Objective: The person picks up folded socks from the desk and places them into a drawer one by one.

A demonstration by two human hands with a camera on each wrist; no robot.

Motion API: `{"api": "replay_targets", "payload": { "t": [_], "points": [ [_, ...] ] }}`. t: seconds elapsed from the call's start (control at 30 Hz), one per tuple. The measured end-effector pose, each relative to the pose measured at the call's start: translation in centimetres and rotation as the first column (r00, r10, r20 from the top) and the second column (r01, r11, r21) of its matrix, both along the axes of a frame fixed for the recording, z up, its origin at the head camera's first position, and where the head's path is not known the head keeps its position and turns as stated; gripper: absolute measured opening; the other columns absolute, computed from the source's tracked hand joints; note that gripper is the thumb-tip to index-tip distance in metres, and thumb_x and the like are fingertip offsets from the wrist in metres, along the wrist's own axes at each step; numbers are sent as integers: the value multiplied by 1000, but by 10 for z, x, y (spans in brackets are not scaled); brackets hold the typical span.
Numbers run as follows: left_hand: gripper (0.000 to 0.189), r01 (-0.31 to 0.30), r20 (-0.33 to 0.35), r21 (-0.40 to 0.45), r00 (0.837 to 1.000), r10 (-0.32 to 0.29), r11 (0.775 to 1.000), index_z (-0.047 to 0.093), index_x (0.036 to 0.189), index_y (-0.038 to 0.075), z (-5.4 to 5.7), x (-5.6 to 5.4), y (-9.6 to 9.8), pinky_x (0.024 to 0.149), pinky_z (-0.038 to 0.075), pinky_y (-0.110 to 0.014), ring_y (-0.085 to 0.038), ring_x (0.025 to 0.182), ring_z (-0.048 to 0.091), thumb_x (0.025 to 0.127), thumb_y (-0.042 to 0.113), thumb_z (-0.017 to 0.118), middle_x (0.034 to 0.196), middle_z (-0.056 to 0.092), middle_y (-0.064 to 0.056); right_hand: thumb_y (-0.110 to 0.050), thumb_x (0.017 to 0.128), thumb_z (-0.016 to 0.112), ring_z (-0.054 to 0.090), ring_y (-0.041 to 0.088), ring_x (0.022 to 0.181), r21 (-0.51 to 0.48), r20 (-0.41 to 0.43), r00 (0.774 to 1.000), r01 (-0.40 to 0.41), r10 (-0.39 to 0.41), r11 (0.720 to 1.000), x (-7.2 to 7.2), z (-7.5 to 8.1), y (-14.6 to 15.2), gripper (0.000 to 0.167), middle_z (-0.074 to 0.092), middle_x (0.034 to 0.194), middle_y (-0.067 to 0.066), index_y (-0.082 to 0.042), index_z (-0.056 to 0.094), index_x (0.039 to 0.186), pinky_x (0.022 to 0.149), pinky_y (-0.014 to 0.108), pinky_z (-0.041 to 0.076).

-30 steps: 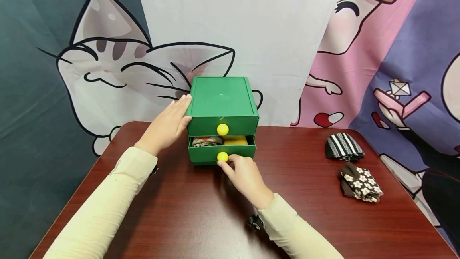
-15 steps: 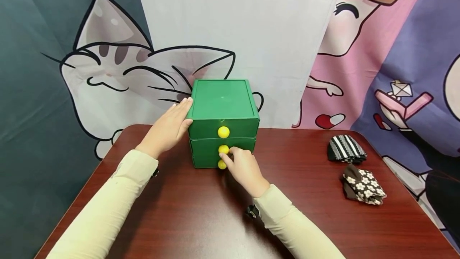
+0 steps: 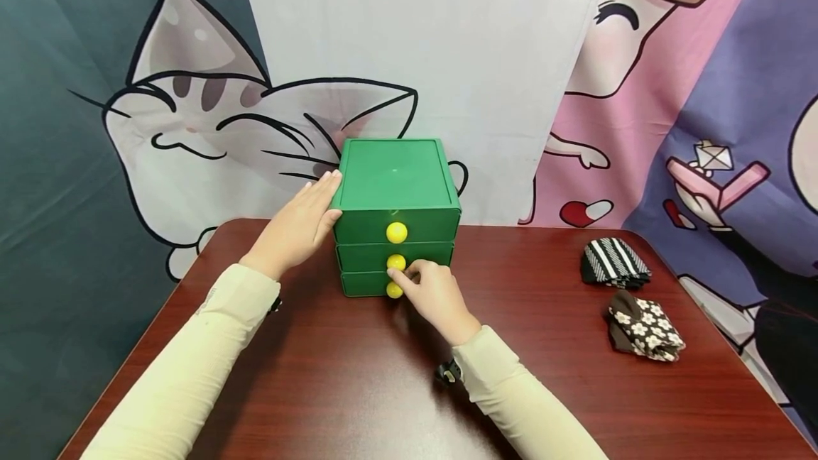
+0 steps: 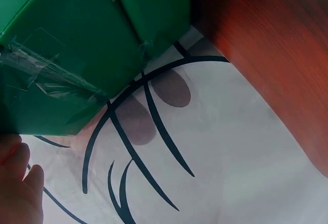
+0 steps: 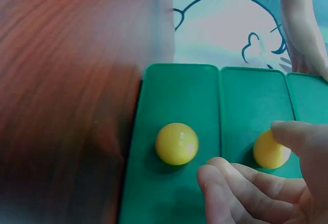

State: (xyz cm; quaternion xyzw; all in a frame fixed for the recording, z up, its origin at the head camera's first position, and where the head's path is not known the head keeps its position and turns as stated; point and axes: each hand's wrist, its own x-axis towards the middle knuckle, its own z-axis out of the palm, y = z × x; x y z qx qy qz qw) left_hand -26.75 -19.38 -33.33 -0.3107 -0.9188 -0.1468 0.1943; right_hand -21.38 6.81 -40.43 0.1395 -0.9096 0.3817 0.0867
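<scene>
Mid-frame, the middle drawer [image 3: 361, 258] has closed; that push looks done. The right hand [image 3: 437, 298], fingers loose, touches its knob [image 5: 268, 153]; the left hand [image 3: 296, 227] lies flat against the cabinet [image 3: 393, 179].

Drawers [image 3: 364, 226] on table [image 3: 307, 389], backdrop [image 3: 486, 55] behind; 2 bundles [image 3: 615, 263] right

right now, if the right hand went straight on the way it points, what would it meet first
Most likely the middle yellow knob, then the green drawer front behind it. The right hand overlaps that knob in the right wrist view; contact is unclear.
</scene>
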Motion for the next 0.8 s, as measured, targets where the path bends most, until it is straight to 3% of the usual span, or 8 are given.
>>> {"api": "replay_targets", "payload": {
  "t": [0.27, 0.53, 0.67, 0.8],
  "points": [
    [58, 2, 4, 8, 1000, -2, 1000, 26, 157, -6, -1, -1, 0, 127, 13, -43, -33, 153, 24, 110, 21, 44, 163, 30, -20, -42, 96, 67, 51, 9, 55, 34, 81, 996, -31, 28, 999, 1, -17, 1, 37, 57, 60, -6, -11, 68, 75, 55, 25, 47],
    [57, 5, 1, 14, 1000, -5, 1000, 26, 157, -7, -1, 0, 0, 127, 15, -45, -33, 152, 24, 109, 20, 45, 162, 30, -21, -33, 97, 68, 43, 6, 47, 7, 172, 984, -56, 54, 998, -4, -30, -5, 43, 45, 47, -11, -12, 58, 60, 49, 21, 38],
    [58, 2, -7, 19, 1000, -2, 1000, 26, 157, -7, -1, 0, 1, 127, 15, -45, -33, 152, 25, 109, 20, 46, 162, 31, -20, -31, 97, 67, 50, 7, 45, -49, 231, 971, -47, 57, 998, -6, -33, -9, 48, 55, 47, -3, -12, 52, 56, 48, 20, 40],
    [59, 1, -6, 21, 1000, -1, 1000, 26, 157, -7, -2, -1, 0, 127, 14, -44, -33, 152, 25, 109, 20, 46, 162, 31, -21, -29, 97, 68, 63, 15, 50, -139, 304, 950, -26, 68, 990, -7, -36, -10, 43, 68, 58, 9, -5, 60, 62, 50, 21, 50]
  ]
}}
